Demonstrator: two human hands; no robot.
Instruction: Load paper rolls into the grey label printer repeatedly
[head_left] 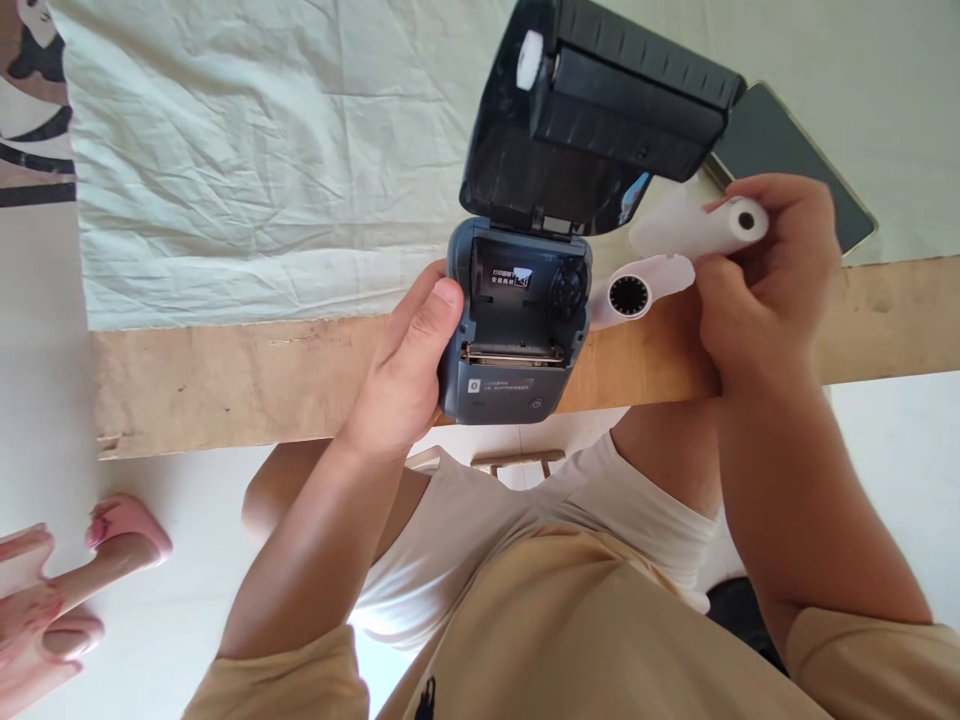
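A small dark portable label printer (pixel 491 385) stands tilted at the table's front edge, with its black lid (pixel 555 140) raised and its paper bay bare. My left hand (pixel 409 350) is closed around the printer's left side, thumb on the rim. My right hand (pixel 780 260) is closed on a thin white paper roll (pixel 720 225), pinched between thumb and fingers. Beside the printer lies a second paper roll (pixel 607 305) with a dark toothed core. Its loose paper end reaches to my right thumb; whether the thumb holds that end I cannot tell.
A dark phone-like slab (pixel 795 165) lies behind my right hand. Pale green cloth (pixel 277 170) covers the wooden table (pixel 225 385) except for its front strip. My lap is below the edge. At the lower left another person's foot shows in a pink slipper (pixel 135 525).
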